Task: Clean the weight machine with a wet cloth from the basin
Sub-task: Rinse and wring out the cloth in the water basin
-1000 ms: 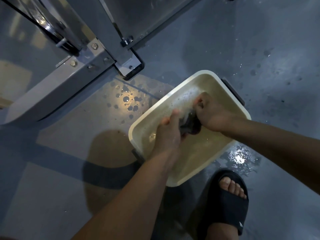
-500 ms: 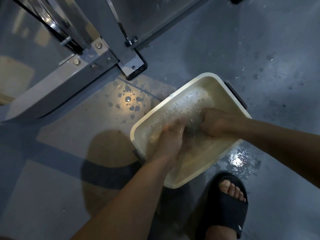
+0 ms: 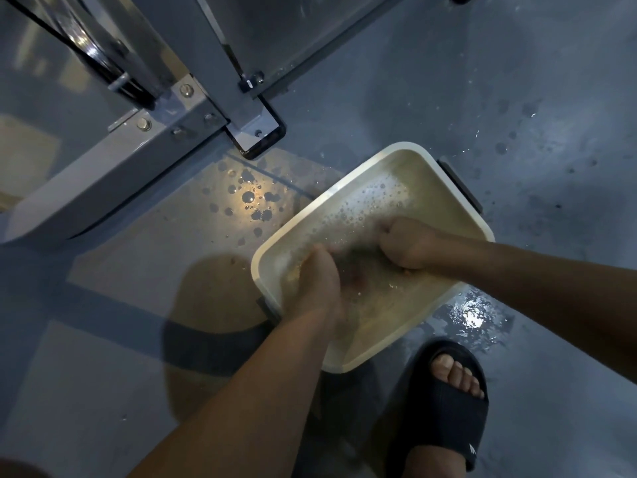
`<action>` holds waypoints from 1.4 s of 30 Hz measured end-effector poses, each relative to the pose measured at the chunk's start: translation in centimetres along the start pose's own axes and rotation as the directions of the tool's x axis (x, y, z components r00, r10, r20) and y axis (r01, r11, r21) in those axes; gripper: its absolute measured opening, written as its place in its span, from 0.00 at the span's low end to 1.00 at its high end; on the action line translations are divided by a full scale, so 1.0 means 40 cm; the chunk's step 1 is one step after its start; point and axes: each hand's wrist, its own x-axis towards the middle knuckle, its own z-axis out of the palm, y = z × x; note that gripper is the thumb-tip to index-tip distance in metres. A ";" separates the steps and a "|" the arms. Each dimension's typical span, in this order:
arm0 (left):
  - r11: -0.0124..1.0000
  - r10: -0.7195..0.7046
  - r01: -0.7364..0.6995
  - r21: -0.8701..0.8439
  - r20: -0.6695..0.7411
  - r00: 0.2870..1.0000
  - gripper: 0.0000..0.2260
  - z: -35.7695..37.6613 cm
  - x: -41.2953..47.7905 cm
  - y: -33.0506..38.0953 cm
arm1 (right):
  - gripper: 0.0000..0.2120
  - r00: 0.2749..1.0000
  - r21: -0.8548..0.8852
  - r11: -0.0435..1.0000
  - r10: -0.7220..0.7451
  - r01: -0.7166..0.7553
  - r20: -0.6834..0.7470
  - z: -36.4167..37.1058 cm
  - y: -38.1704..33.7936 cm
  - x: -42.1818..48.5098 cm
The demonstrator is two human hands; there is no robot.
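On the wet grey floor (image 3: 517,98) beside the grey steel weight machine (image 3: 113,174), the left hand (image 3: 320,274) and right hand (image 3: 406,243) have their fingers clamped on the dark cloth (image 3: 358,265), submerged in the cream rectangular plastic basin (image 3: 327,201); rough scrubbing could slop water underfoot.

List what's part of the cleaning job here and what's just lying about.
Job: basin; cloth, dark and blurred underwater; left hand and right hand gripping it; weight machine frame.
Lying about: black sandal on a foot; water splashes on the floor.
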 end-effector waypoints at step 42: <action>0.999 -0.002 0.003 0.041 -0.017 1.000 0.15 0.018 -0.038 0.002 | 0.09 1.000 -0.152 0.988 0.010 -0.011 -0.006 0.036 -0.052 -0.016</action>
